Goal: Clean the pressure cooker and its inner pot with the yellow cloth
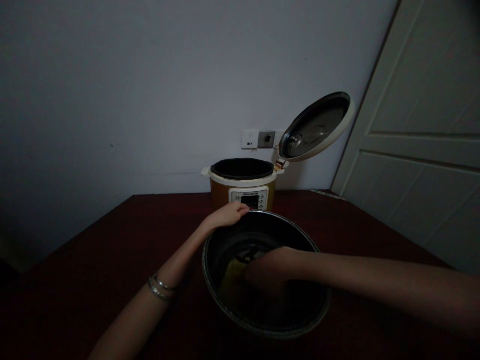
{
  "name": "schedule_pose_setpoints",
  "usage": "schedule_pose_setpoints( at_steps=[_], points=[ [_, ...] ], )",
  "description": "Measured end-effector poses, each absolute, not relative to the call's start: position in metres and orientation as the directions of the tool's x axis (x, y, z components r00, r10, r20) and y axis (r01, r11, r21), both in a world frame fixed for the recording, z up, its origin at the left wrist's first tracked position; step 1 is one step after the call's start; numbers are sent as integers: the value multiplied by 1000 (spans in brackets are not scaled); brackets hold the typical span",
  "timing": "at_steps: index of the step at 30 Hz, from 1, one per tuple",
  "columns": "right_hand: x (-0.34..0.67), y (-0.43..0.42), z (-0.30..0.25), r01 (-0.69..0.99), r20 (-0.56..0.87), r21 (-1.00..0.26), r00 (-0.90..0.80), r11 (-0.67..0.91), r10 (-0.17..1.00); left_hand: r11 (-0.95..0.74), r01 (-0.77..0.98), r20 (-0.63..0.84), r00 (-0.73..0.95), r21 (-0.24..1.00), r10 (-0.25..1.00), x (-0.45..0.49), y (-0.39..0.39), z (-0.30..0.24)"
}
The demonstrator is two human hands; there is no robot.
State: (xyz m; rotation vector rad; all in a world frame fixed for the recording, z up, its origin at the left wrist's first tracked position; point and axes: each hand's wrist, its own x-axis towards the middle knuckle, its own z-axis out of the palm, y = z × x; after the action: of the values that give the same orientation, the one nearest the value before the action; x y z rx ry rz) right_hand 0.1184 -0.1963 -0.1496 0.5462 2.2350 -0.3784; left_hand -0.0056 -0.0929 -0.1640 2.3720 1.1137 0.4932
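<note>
Left hand point(227, 215) — gripping rim of round, black, metal-edged pot point(287, 230) | right hand point(273, 270) — inside, at dim yellowish piece point(231, 281); grip can't be told

Left forearm point(131, 320): slim silver-toned bangle point(162, 284), wider textured band point(156, 293) beside it; right forearm point(378, 281) bare.

Dark lettering point(250, 193) on the control panel point(250, 200), front of the cooker point(219, 192), too small and blurred to read
</note>
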Motion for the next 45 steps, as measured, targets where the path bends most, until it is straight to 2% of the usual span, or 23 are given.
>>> schedule_pose_setpoints(
  at_steps=[5, 10, 13, 18, 23, 25, 30, 36, 39, 41, 45],
  points=[
    [107, -169, -152, 537, -731, -93, -609, 839, 309, -576, 612, 128, 617, 542, 776, -6, -93, -164],
    [141, -157, -144, 603, -728, -42, -565, 797, 388, -570, 623, 125, 609, 537, 783, -6, -95, -163],
    [164, -171, -138, 634, -754, -36, -525, 773, 396, -564, 622, 126, 604, 543, 787, -6, -96, -163],
    [177, -203, -134, 598, -790, -32, -506, 801, 346, -570, 610, 133, 609, 550, 782, -5, -94, -163],
    [158, -214, -137, 510, -758, -201, -621, 836, 197, -572, 610, 130, 613, 548, 779, -5, -94, -162],
    [143, -213, -138, 465, -734, -194, -653, 864, 187, -573, 613, 128, 614, 544, 779, -5, -94, -162],
    [114, -190, -145, 483, -664, -12, -658, 876, 354, -577, 622, 125, 616, 530, 778, -6, -93, -164],
    [140, -156, -148, 598, -650, -26, -619, 801, 441, -583, 621, 125, 621, 524, 774, -6, -93, -166],
    [161, -167, -140, 654, -708, 60, -505, 754, 494, -587, 617, 130, 623, 524, 771, -7, -92, -167],
    [170, -183, -133, 643, -759, 92, -449, 761, 472, -588, 609, 136, 624, 533, 770, -7, -92, -167],
    [169, -211, -126, 563, -820, 5, -471, 826, 326, -576, 599, 127, 624, 556, 771, -7, -91, -166]
  ],
)
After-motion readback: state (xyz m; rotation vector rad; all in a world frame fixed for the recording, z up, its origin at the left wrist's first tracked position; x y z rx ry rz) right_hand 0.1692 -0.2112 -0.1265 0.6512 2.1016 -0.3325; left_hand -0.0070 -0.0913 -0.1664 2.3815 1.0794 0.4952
